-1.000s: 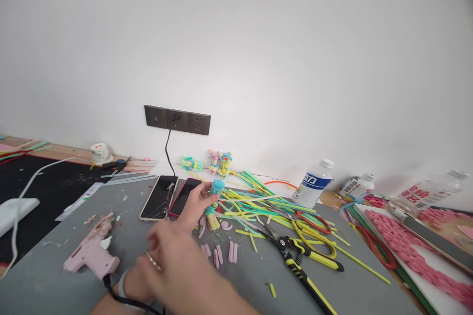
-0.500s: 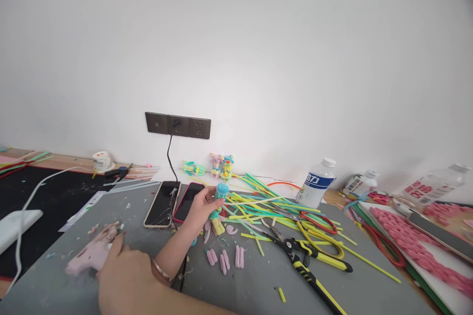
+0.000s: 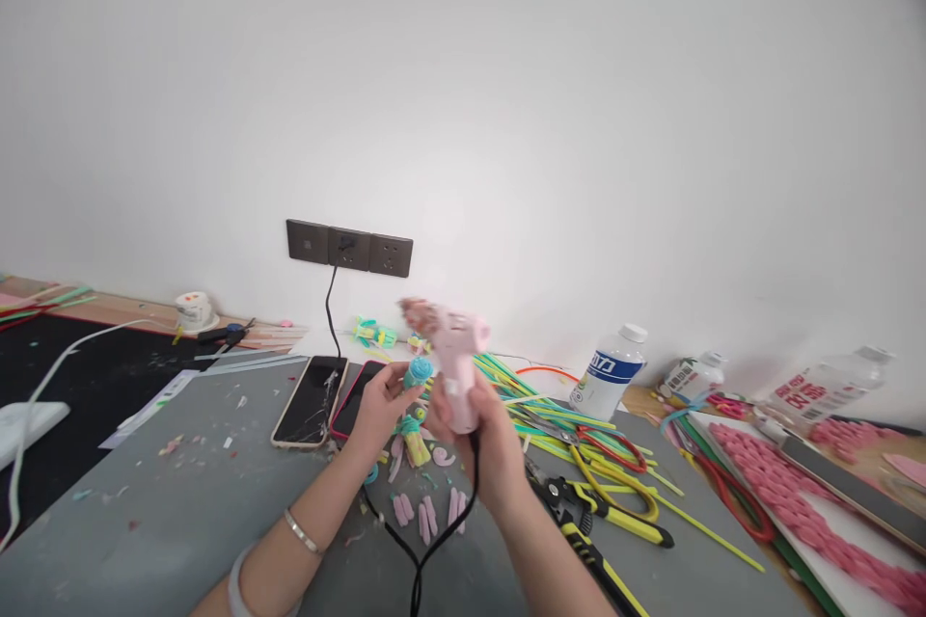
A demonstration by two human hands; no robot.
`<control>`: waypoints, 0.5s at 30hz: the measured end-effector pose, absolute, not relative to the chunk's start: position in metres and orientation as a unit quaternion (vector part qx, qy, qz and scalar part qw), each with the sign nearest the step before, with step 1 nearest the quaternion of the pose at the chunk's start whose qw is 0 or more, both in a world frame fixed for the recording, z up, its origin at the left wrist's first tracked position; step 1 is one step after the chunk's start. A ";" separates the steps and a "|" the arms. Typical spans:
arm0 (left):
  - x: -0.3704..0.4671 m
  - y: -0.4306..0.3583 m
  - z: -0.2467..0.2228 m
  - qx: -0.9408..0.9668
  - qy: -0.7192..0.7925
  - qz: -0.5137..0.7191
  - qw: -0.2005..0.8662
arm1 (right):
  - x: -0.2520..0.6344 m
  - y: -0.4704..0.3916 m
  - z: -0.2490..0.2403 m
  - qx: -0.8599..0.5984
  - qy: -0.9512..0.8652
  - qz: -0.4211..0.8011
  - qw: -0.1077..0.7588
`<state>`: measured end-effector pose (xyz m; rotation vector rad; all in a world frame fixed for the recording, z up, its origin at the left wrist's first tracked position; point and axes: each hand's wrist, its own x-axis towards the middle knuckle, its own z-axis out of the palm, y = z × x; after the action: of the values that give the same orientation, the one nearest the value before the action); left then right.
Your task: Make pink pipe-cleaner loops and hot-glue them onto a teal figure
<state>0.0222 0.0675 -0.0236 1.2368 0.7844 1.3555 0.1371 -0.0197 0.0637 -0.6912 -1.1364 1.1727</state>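
Note:
A pink hot glue gun (image 3: 457, 352) is raised in my right hand (image 3: 488, 434), its fingers closed round the handle. The gun's stained nozzle points up and left, and its black cord (image 3: 421, 567) hangs down. My left hand (image 3: 383, 405), wearing a bangle at the wrist, grips a small blue coiled piece (image 3: 419, 371) between thumb and fingers. Just below it lies a yellow and teal fuzzy figure (image 3: 415, 443). Several short pink fuzzy pieces (image 3: 426, 516) and a pink curl (image 3: 443, 456) rest on the grey mat near both hands.
Two phones (image 3: 308, 405) lie left of my left hand. Fuzzy stems (image 3: 531, 395), scissors (image 3: 622, 496) and yellow-black pliers (image 3: 579, 511) spread to the right. A white bottle (image 3: 612, 371) stands behind them. Small finished figures (image 3: 374, 332) lie by the wall, under a socket panel (image 3: 349, 248).
My right hand has taken the glue gun from the mat at the left and lifted it to the middle, uncrossing from my left arm. My left hand still holds the blue piece.

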 end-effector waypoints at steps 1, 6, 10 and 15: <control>0.021 0.068 -0.023 0.520 0.341 0.566 0.542 | 0.151 -0.018 0.059 -0.289 -0.482 0.524 0.640; 0.016 0.067 -0.020 0.516 0.366 0.568 0.527 | 0.190 -0.013 0.022 -0.294 -0.449 0.588 0.606; 0.017 0.069 -0.020 0.518 0.373 0.578 0.508 | 0.197 -0.016 0.007 -0.318 -0.441 0.610 0.577; 0.015 0.070 -0.023 0.512 0.373 0.595 0.495 | 0.195 -0.020 0.007 -0.339 -0.458 0.609 0.552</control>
<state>0.0154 0.0705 -0.0227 1.2410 0.9032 1.4429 0.1949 -0.0205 0.0070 -0.8025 -1.0829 1.4411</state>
